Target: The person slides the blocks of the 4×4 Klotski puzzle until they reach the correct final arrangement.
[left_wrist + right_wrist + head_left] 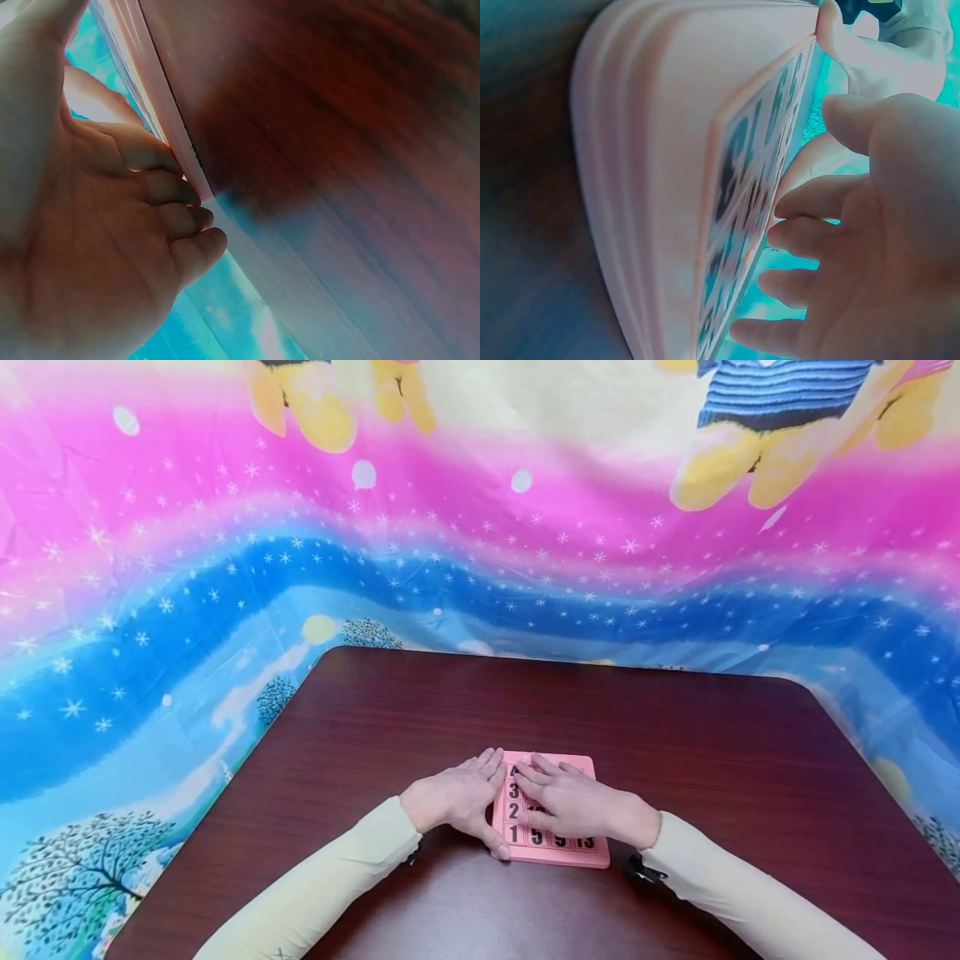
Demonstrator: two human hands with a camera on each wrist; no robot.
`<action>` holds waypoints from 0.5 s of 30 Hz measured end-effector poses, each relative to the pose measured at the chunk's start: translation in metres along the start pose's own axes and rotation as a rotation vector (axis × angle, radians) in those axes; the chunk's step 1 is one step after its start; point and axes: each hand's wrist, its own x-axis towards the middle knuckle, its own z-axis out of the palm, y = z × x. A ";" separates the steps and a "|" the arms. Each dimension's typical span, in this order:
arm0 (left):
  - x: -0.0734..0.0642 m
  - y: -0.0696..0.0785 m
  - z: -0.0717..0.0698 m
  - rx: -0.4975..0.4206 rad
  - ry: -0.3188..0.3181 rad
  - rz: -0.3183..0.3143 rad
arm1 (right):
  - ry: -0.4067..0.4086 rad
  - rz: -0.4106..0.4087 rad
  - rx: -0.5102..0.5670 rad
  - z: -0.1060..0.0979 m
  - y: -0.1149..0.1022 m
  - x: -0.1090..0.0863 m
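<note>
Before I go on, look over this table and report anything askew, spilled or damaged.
Nothing stands out. The pink rectangular number board lies on the dark reddish-brown wooden table, its bottom row reading 1, 5, 9, 13, with no spill or break visible. The bare right hand covers other numbers, so I cannot judge those.

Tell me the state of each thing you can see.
Pink board: lying flat on the table, face up.
Numbers: near row reads 1, 5, 9, 13; some others hidden.
Left hand: thumb spread, fingers along the board's left edge.
Right hand: fingers extended over the numbers.
Sleeves: down to the wrists.
Backdrop: hanging, creased.
</note>
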 end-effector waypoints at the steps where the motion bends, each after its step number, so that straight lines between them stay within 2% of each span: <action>1: 0.000 0.000 0.000 0.004 0.001 0.001 | -0.005 0.002 -0.001 0.001 -0.001 0.001; 15: 0.002 0.000 0.002 -0.017 -0.002 -0.011 | -0.035 0.032 0.028 0.001 0.006 -0.001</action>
